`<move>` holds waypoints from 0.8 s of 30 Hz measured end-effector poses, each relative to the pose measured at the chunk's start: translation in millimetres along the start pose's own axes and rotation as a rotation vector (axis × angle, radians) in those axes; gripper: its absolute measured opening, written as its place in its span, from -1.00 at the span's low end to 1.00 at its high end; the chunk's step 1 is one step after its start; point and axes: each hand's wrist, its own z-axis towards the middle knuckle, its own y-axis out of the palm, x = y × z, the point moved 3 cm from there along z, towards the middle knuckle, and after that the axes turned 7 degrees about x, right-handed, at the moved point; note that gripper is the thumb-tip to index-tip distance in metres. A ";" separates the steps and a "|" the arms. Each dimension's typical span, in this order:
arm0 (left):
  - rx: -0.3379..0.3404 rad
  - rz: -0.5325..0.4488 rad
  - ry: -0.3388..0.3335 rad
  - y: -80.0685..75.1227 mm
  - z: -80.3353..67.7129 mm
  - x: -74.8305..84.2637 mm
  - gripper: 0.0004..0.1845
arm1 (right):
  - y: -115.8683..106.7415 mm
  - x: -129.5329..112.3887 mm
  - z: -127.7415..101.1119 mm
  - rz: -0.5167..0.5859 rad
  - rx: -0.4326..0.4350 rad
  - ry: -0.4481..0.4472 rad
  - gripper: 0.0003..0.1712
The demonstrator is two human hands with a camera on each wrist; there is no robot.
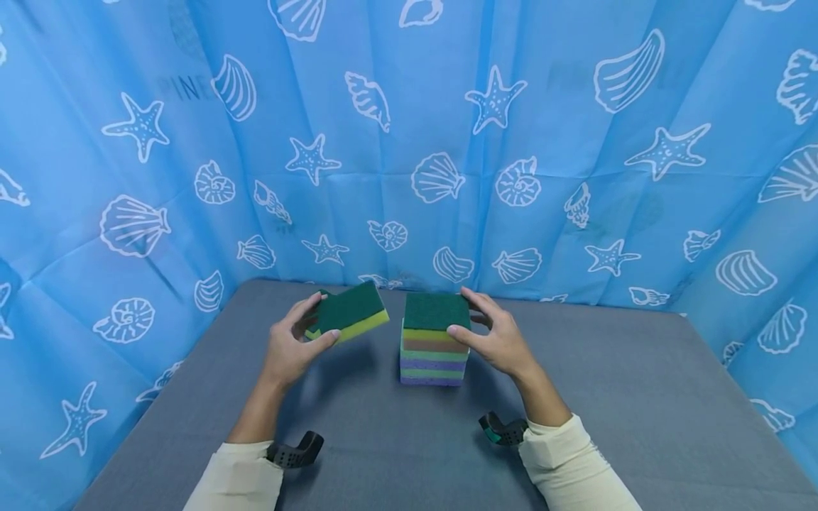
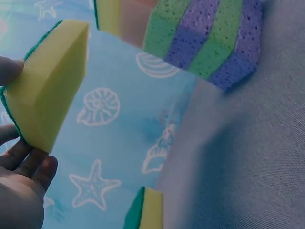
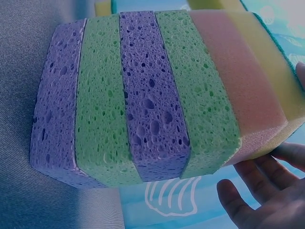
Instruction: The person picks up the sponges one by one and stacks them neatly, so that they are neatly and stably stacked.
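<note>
My left hand (image 1: 294,348) holds a yellow sponge with a dark green scouring side (image 1: 351,309), thumb at its front and fingers behind. The sponge is tilted and raised left of the stack, with its shadow on the table below. My right hand (image 1: 501,341) grips the right end of the stack's top sponge (image 1: 437,311), also yellow with a green scouring side, thumb in front and fingertips at the back. Beneath lie a pink sponge (image 3: 238,76), then green sponges (image 3: 200,90) and purple sponges (image 3: 150,95) in alternation.
Another yellow and green sponge (image 2: 151,210) shows low in the left wrist view, mostly hidden behind the left hand in the head view. Grey cloth covers the table (image 1: 607,397). A blue curtain with white shells (image 1: 434,177) hangs behind and at the sides.
</note>
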 end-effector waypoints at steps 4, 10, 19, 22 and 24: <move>-0.019 -0.023 0.038 3.9 5.4 7.1 -0.32 | -0.3 4.9 1.2 0.006 0.006 -0.009 -0.21; -0.053 -0.040 0.053 10.3 13.8 17.3 -0.30 | -0.6 4.4 0.4 -0.005 0.001 0.005 -0.22; -0.123 -0.088 0.088 27.4 29.8 2.0 -0.24 | 0.0 3.8 -1.1 -0.011 -0.001 0.012 -0.22; -0.142 -0.099 0.119 34.1 32.8 3.4 -0.24 | 0.5 3.9 -0.8 -0.013 -0.004 0.007 -0.21; -0.155 -0.107 0.142 38.5 34.3 4.9 -0.23 | 0.8 3.9 -0.6 -0.008 -0.006 0.004 -0.21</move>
